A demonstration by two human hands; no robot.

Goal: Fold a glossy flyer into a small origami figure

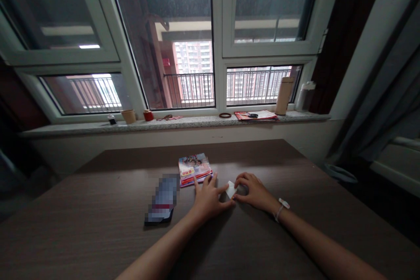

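A small piece of white folded paper is between my two hands, just above or on the brown table. My left hand has its thumb and index finger at the paper's left side, while its other fingers spread toward the stack of leaflets. From the right, my right hand pinches the paper's edge with curled fingers and thumb. A bracelet circles my right wrist. Left of my left hand lies a phone, its screen blurred out.
The brown table reaches toward a window sill. On the sill stand a paper cup, a red spool-like item, a dark ring, papers with scissors, a tan bottle and a clear bottle.
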